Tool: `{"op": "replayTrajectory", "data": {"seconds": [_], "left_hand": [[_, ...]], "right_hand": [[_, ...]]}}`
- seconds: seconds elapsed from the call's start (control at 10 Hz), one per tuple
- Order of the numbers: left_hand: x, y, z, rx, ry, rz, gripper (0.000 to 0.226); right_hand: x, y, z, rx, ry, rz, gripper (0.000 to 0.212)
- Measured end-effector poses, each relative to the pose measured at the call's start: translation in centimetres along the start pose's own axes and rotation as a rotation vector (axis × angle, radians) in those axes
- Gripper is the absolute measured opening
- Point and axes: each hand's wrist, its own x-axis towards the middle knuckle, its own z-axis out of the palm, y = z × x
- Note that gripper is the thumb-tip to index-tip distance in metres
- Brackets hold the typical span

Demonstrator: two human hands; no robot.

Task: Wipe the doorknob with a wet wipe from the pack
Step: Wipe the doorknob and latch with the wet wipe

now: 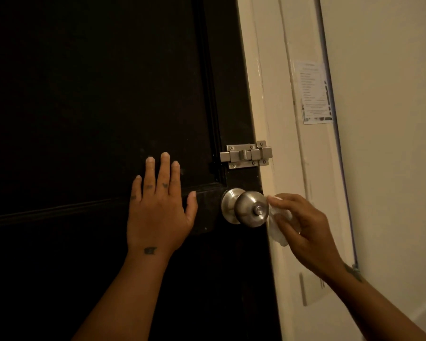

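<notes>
A round brushed-steel doorknob [250,209] sticks out of a black door [96,107] near its right edge. My right hand [305,227] is just right of the knob, its fingers pinched on a crumpled white wet wipe [277,231]; the wipe's left edge touches the knob's right side. My left hand [159,200] lies flat on the door left of the knob, fingers spread, holding nothing. The wipe pack is not in view.
A steel slide bolt [246,155] is fixed on the door above the knob. The cream door frame [280,119] runs down the right. A printed paper notice [315,92] hangs on the frame, and a pale wall [391,143] lies beyond.
</notes>
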Motion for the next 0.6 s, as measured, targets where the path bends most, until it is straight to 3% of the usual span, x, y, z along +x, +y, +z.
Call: {"op": "replayTrajectory", "data": {"seconds": [0.1,0.2,0.3,0.4,0.6], "left_hand": [[-0.1,0.1,0.0,-0.010,0.001,-0.001,0.064],[0.0,0.2,0.0,-0.014,0.005,0.000,0.064],[0.0,0.2,0.0,-0.013,0.001,0.001,0.064],[-0.1,0.2,0.0,-0.014,0.004,0.007,0.064],[0.0,0.1,0.1,-0.004,0.010,0.006,0.064]], "right_hand": [[0.5,-0.6,-0.6,-0.009,0.121,0.013,0.034],[2.0,-2.2,-0.5,-0.039,0.163,-0.094,0.026],[2.3,-2.5,0.2,-0.275,0.048,-0.243,0.018],[0.9,-1.5,0.3,-0.484,0.014,-0.275,0.020],[-0.2,-1.6,-0.9,-0.546,0.028,-0.232,0.012]]}}
